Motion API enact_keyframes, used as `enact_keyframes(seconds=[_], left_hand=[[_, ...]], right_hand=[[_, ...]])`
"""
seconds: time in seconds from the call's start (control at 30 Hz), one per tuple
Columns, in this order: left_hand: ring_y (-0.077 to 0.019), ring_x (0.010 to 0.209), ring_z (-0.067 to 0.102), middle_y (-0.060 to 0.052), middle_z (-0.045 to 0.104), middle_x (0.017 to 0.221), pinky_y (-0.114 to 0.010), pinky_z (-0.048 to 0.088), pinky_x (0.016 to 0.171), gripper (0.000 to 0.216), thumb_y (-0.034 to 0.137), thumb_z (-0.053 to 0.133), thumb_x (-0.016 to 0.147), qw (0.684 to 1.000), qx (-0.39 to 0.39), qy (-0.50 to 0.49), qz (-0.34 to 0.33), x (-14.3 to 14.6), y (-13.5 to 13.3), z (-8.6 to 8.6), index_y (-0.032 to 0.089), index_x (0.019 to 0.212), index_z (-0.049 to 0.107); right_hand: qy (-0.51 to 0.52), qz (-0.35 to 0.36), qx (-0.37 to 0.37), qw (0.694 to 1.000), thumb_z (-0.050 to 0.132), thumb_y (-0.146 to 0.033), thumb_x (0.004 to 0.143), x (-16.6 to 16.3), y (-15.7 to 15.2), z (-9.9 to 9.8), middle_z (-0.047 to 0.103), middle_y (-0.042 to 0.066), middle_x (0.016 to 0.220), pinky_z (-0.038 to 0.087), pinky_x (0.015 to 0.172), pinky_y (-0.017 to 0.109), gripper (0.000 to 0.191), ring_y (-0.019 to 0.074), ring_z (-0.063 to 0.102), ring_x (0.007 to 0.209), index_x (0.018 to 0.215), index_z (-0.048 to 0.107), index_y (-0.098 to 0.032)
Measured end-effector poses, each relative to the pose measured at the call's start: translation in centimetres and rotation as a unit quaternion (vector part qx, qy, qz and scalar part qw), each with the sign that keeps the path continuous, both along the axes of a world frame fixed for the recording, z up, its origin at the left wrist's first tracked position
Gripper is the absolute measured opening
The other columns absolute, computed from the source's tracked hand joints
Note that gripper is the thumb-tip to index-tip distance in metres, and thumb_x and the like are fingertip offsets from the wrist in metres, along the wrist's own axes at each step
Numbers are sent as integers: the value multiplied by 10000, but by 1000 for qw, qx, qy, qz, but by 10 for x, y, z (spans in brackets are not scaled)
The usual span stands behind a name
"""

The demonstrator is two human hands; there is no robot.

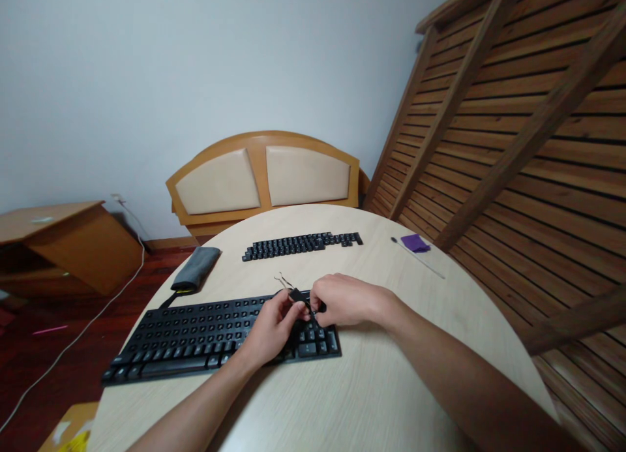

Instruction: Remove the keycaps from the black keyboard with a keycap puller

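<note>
Fingers [289, 310] of the left hand [271, 328] and fingers [319, 302] of the right hand [347, 302] are clenched from either side on a small black piece [298, 295], from which thin wire loops stick out toward the far side. It is held just above the right-hand part of a black keyboard [195, 338], which lies straight across the near half of a round, pale wooden table [372, 387]. Both wrists rest low over the keys, probably to steady so small a thing, and the two-sided pinch seems to keep it from slipping. Farther back on the table, well apart from the hands, loose black keycaps [300, 244] sit in tidy rows, apparently kept in order. A folded grey cloth [196, 268] lies near the keyboard's far left corner. At the right edge are a purple cloth [415, 242] and a thin stick [420, 259], set out of the way. Behind the table a padded headboard [267, 175] leans on the wall, and a slatted wooden bed frame [513, 145] stands on end to the right. No brand or label shows, and the key legends are too small to read.
</note>
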State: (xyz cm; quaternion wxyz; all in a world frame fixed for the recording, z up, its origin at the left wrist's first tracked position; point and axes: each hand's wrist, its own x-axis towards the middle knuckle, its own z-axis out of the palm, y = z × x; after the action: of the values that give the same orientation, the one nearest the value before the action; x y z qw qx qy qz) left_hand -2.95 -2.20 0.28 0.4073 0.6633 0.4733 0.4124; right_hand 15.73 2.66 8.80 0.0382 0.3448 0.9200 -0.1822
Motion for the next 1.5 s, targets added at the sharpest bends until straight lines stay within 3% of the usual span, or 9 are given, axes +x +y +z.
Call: enact_keyframes(seconds=[0.27,0.57,0.83,1.03,1.13,1.23,1.5], left_hand=[[-181,764,646,-35,693,820,-274,509,698,265,426,572,926,998,20,-31,49,-2,2,-3,167,886,611],[-194,823,662,-41,715,849,-289,498,785,316,479,563,918,993,28,-61,99,-2,6,-2,167,900,607],[-159,721,612,-5,671,771,-253,462,691,300,463,571,914,992,22,-65,110,-5,9,-5,168,860,586],[-168,713,636,-12,687,742,-268,473,712,302,463,574,910,992,14,-52,111,-3,8,-3,172,826,567],[-194,784,672,-37,723,785,-306,498,799,309,477,554,915,994,7,-53,97,-2,7,-1,173,869,580],[-213,815,689,-57,739,799,-328,505,820,329,500,555,904,994,3,-37,101,-1,7,0,176,857,577],[-218,807,703,-69,753,798,-336,510,820,342,519,554,899,994,1,-23,106,-1,6,1,186,824,558]], right_hand=[[46,8,3,999,678,-235,741,1,7,-2,728,32,902,349,618,246,225,176,627,765,962,697,-206],[142,14,-15,990,672,-154,804,0,7,2,702,26,923,369,664,233,328,175,628,843,1116,589,-214],[139,69,5,988,684,-196,853,1,13,-4,724,29,1048,414,844,275,189,196,642,971,1039,695,-230],[164,93,9,982,731,-208,820,4,18,-2,703,44,1042,425,856,264,165,191,633,972,984,718,-203],[188,47,8,981,706,-204,838,13,28,3,715,45,999,428,822,258,148,182,631,932,985,712,-189],[218,-46,45,974,685,-216,851,31,47,4,723,59,983,428,819,269,146,183,630,904,988,711,-173],[213,-268,187,921,657,-279,854,84,103,-27,738,43,961,431,745,278,181,193,655,857,1013,722,-223]])
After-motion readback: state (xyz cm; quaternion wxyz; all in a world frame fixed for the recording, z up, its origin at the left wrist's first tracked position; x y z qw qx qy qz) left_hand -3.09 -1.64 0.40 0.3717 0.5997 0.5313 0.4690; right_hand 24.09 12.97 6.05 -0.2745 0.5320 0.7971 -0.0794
